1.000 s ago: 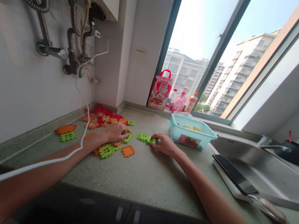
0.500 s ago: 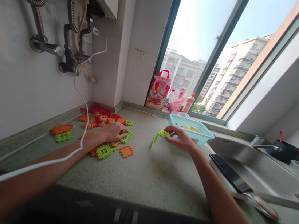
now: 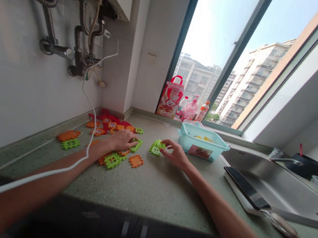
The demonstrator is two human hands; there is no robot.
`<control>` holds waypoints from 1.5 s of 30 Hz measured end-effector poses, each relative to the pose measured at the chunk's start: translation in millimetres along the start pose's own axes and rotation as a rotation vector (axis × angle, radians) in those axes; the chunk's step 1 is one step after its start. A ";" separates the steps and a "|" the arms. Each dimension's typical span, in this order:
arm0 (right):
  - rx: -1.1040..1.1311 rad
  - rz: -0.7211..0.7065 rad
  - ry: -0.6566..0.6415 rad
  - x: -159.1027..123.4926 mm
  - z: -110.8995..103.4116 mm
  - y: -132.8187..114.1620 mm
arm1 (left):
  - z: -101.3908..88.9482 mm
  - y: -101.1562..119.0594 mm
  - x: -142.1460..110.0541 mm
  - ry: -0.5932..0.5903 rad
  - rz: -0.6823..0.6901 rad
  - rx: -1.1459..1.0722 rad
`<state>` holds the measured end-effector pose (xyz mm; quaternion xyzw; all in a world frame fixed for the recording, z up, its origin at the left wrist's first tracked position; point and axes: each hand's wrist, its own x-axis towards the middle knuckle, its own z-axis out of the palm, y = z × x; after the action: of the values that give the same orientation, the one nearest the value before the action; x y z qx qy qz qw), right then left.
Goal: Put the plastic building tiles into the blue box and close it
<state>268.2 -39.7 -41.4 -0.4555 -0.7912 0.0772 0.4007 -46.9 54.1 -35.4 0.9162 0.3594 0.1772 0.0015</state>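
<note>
My right hand (image 3: 174,154) pinches a small assembly of joined green interlocking tiles (image 3: 155,148), low over or resting on the counter; I cannot tell which. Thumb and fingertips of my left hand (image 3: 121,140) close on a single green interlocking tile (image 3: 136,146) beside the pile. Below that hand lie a green tile with a window grid (image 3: 112,160) and a plain orange tile (image 3: 136,161). Red and orange tiles (image 3: 111,123) are heaped behind my left wrist. Further left, another green tile (image 3: 70,144) lies against an orange one (image 3: 68,135).
A light blue basket (image 3: 201,153) with yellow pieces inside stands right of my right hand. A white cable (image 3: 78,161) crosses over my left forearm. The sink (image 3: 247,162) lies at the right, a phone (image 3: 246,187) by its edge. Bottles (image 3: 191,109) line the windowsill.
My right hand has moved left and down from in front of the basket, carrying the green assembly towards the left hand. The left hand stays at its tile. The view has shifted slightly.
</note>
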 end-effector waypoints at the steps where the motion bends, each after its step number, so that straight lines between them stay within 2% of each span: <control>1: -0.044 -0.009 -0.060 0.2 7.2 -0.1 | -0.5 1.0 -0.1 0.003 0.006 0.007; 3: -0.156 -0.016 -0.152 1.6 17.1 -1.6 | -1.7 3.1 -0.3 0.010 0.021 0.022; 5: -0.238 -0.004 -0.192 3.5 21.1 -3.9 | -2.7 4.7 -0.5 0.011 0.023 0.028; 9: -0.278 0.002 -0.207 5.5 17.8 -6.4 | -4.5 5.3 -1.0 0.001 0.015 0.021; 12: -0.286 -0.083 -0.164 5.8 6.9 -7.5 | -5.9 3.8 -2.1 -0.008 0.018 0.021; 15: -0.293 -0.195 -0.024 8.1 -16.1 -8.5 | -6.8 1.2 -3.4 -0.003 0.047 0.024; 17: -0.323 -0.219 0.133 9.7 -38.5 -6.5 | -7.1 -0.6 -3.6 0.002 0.054 0.015; 21: -0.461 -0.134 0.527 7.0 -89.9 9.7 | -7.7 -1.5 -2.6 -0.008 0.051 0.000; 24: -0.558 -0.035 0.737 -0.9 -122.1 30.0 | -8.6 0.3 -2.4 -0.010 0.051 0.003; 26: -0.612 0.034 0.795 -7.0 -137.2 43.8 | -9.0 1.3 -2.9 0.000 0.047 0.009; 29: -0.678 0.120 0.813 -14.8 -151.7 59.1 | -9.5 1.8 -3.4 0.010 0.038 0.011; 33: -0.735 0.202 0.825 -19.6 -160.6 63.8 | -10.9 2.0 -3.9 -0.003 0.034 0.004; 37: -0.738 0.166 0.832 -15.6 -152.2 52.4 | -12.1 2.1 -4.9 0.002 0.045 -0.010; 40: -0.697 0.048 0.738 -7.4 -125.2 34.5 | -11.2 1.4 -5.0 0.009 0.050 -0.017; 43: -0.586 -0.090 0.473 0.5 -79.4 9.5 | -8.4 2.9 -3.8 0.006 0.062 -0.003; 45: -0.491 -0.177 0.181 3.7 -43.3 -7.4 | -5.7 6.5 -2.5 0.002 0.072 0.003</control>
<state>292.9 -51.6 -6.9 -0.4730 -0.7839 -0.1934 0.3525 -46.1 46.8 -29.9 0.9283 0.3265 0.1777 -0.0065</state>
